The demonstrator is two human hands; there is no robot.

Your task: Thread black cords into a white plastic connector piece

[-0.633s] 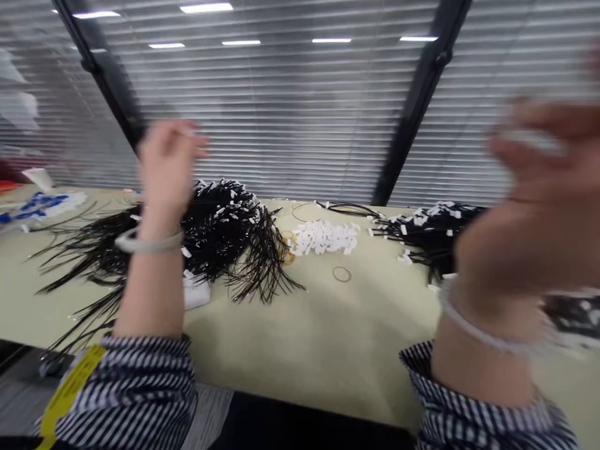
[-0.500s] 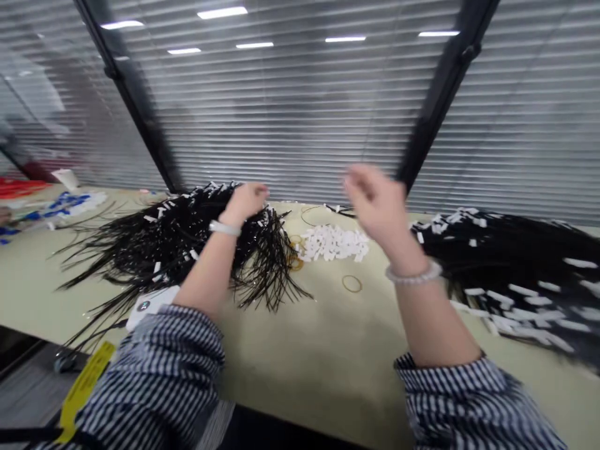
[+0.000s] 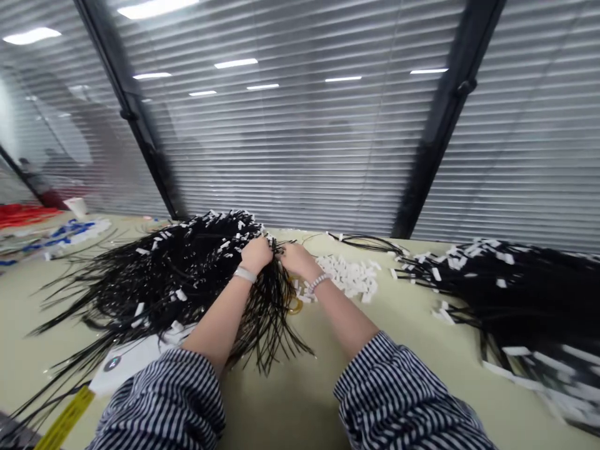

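Note:
Both hands meet at the right end of a large heap of black cables (image 3: 187, 262) with small white tags. My left hand (image 3: 257, 254) has its fingers closed at the top of a hanging black cable bundle (image 3: 269, 312). Right beside it, my right hand (image 3: 299, 260) is closed too, fingertips at the same bundle's top. Exactly what each hand pinches is too small to make out. A pile of small white pieces (image 3: 349, 275) lies just right of my right hand. A yellowish rubber band (image 3: 295, 305) rests below it.
Another heap of black cables with white tags (image 3: 529, 281) covers the right side. A white flat object (image 3: 135, 356) lies by my left forearm. Blue and white parts, red material (image 3: 23, 214) and a white cup (image 3: 76, 206) are far left. Blinds stand behind the table (image 3: 398, 362).
My right hand has come down and left from the air to the cable bundle. My left hand has shifted slightly right and down. The view has tilted up a little.

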